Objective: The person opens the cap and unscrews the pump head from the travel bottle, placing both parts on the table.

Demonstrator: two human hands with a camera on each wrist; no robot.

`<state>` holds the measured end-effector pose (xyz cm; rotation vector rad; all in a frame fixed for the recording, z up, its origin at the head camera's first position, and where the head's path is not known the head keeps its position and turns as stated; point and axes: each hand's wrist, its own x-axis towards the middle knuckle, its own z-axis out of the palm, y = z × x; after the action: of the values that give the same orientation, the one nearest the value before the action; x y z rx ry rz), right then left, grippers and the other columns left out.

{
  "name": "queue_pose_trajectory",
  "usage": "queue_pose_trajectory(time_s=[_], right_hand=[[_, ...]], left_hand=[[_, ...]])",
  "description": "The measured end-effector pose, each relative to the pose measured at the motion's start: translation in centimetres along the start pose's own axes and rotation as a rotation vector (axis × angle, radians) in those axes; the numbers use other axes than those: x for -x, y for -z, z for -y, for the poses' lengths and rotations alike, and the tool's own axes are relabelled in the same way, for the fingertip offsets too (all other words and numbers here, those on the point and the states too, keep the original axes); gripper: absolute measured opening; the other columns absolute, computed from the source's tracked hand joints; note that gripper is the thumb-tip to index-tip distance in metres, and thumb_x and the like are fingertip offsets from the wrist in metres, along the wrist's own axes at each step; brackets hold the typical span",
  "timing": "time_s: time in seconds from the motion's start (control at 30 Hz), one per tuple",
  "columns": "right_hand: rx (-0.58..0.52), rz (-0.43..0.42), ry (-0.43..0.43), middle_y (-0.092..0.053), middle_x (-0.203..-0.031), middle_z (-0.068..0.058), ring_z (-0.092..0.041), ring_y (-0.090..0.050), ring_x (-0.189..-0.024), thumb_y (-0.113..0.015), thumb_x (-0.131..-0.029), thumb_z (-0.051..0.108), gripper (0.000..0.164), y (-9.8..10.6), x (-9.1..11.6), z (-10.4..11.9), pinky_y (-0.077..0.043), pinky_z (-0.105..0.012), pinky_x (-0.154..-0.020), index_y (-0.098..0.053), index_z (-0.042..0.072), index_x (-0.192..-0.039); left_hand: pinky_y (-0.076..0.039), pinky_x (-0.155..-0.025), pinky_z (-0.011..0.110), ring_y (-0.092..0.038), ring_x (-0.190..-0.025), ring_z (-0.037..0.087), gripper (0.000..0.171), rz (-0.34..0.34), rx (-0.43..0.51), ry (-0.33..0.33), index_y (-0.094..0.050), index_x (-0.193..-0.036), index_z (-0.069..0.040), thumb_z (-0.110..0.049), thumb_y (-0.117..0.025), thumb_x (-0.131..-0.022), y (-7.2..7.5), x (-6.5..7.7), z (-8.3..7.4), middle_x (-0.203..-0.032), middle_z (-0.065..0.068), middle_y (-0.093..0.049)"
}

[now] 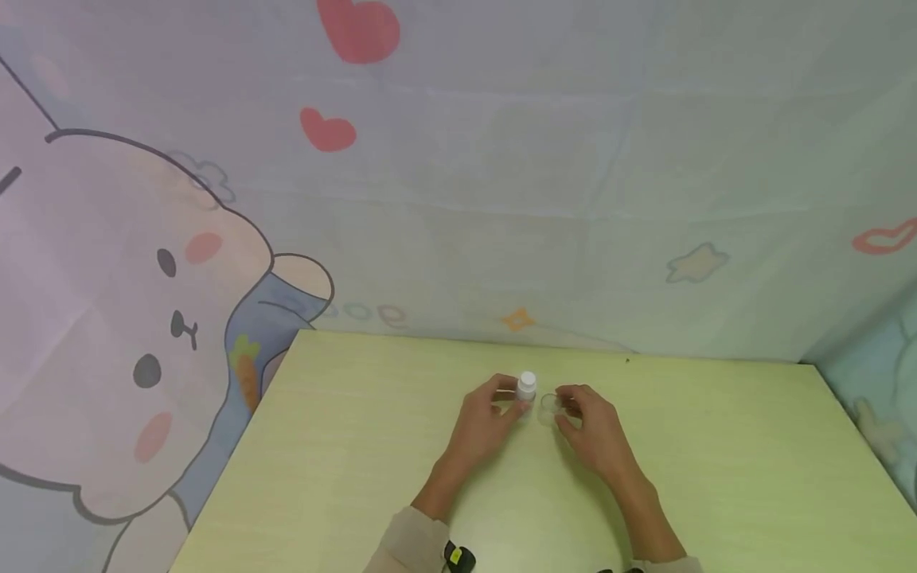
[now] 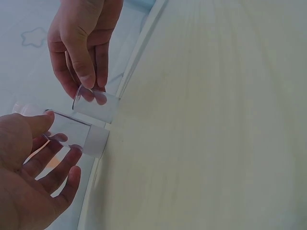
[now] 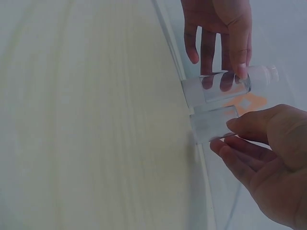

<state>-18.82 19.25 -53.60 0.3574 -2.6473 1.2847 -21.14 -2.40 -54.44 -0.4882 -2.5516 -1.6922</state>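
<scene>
My left hand holds a white-capped bottle upright, thumb on one side and fingers on the other. The wrist views show a clear middle section and a white lower section below its white top; whether these are separate stacked pieces, I cannot tell. Just to its right, my right hand pinches a clear cup near its rim. In the right wrist view the clear cup appears to stand on the table, close beside the bottle's lower part.
Both hands work over a pale yellow-green table. A printed cloth with hearts and a cartoon animal hangs behind it. Near the left sleeve shows a small black object with a yellow mark.
</scene>
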Motion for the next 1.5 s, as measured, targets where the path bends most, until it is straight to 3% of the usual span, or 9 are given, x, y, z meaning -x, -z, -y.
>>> queue_pose_trajectory(time_s=[0.6,0.83,1.1,1.5], right_hand=[[0.043,0.043,0.037,-0.066,-0.128,-0.021,-0.038,-0.067,-0.119,-0.08,-0.093,0.003,0.045,0.1,0.3,0.5,-0.055,-0.054,-0.1,-0.062,-0.007,-0.133],[0.093,0.021,0.053,-0.066,-0.128,-0.02,-0.041,-0.065,-0.121,-0.081,-0.093,0.007,0.047,0.6,0.2,0.9,-0.053,-0.059,-0.1,-0.063,-0.006,-0.134],[0.108,0.009,0.065,-0.065,-0.132,-0.019,-0.042,-0.063,-0.124,-0.078,-0.096,0.011,0.045,1.0,0.3,0.9,-0.051,-0.06,-0.103,-0.063,-0.005,-0.135],[0.107,-0.012,0.081,-0.064,-0.137,-0.02,-0.045,-0.058,-0.131,-0.072,-0.103,0.019,0.042,1.0,0.2,1.8,-0.047,-0.064,-0.106,-0.062,-0.003,-0.137]], left_hand=[[-0.058,-0.093,0.04,-0.07,-0.12,0.029,0.032,-0.002,0.015,-0.01,-0.068,-0.13,-0.016,-0.028,-0.076,-0.101,0.0,0.2,-0.2,-0.131,0.002,-0.072],[-0.058,-0.095,0.041,-0.07,-0.12,0.02,0.032,0.001,0.002,0.012,-0.068,-0.131,-0.019,-0.028,-0.076,-0.101,0.0,0.2,-0.2,-0.132,-0.001,-0.072],[-0.058,-0.096,0.047,-0.07,-0.122,0.03,0.033,0.01,-0.004,0.0,-0.066,-0.132,-0.017,-0.029,-0.074,-0.103,-0.3,0.0,-0.2,-0.134,0.003,-0.071],[-0.057,-0.098,0.042,-0.069,-0.123,0.023,0.035,0.018,-0.018,0.039,-0.066,-0.135,-0.019,-0.029,-0.074,-0.102,-0.2,0.0,-0.2,-0.136,-0.001,-0.07]])
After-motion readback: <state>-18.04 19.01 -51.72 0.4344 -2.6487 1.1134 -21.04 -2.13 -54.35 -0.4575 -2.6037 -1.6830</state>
